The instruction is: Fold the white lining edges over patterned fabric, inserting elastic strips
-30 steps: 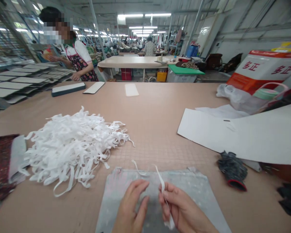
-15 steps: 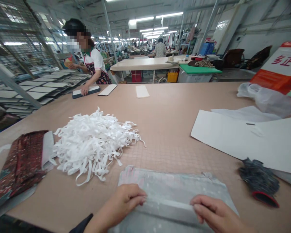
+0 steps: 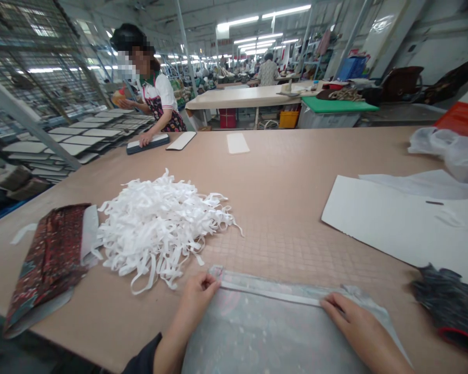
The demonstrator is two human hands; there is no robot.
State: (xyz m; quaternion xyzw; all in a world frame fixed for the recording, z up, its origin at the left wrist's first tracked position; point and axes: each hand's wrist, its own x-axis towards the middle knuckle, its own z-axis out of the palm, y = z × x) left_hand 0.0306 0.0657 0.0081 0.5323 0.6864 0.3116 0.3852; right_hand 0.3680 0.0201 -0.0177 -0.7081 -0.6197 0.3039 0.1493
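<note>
A narrow white strip (image 3: pixel 271 295) stretches between my two hands, over the upper part of a pale grey-green cloth (image 3: pixel 281 332) at the table's near edge. My left hand (image 3: pixel 203 291) pinches the strip's left end by the cloth's upper left corner. At the strip's right end, my right hand (image 3: pixel 341 309) is closed on it with thumb and fingers. A large heap of white strips (image 3: pixel 164 226) lies just beyond my left hand.
On the left lies a folded red patterned cloth (image 3: pixel 54 254). White board (image 3: pixel 405 223) and a dark grey bundle with a red rim (image 3: pixel 448 301) are at the right. Across the table (image 3: pixel 281 171), a person (image 3: pixel 161 101) has a hand on stacked panels (image 3: pixel 148 144).
Both hands have moved up the cloth toward its far edge, bringing the strip along, and are a little farther apart. The whole view has shifted slightly to the right.
</note>
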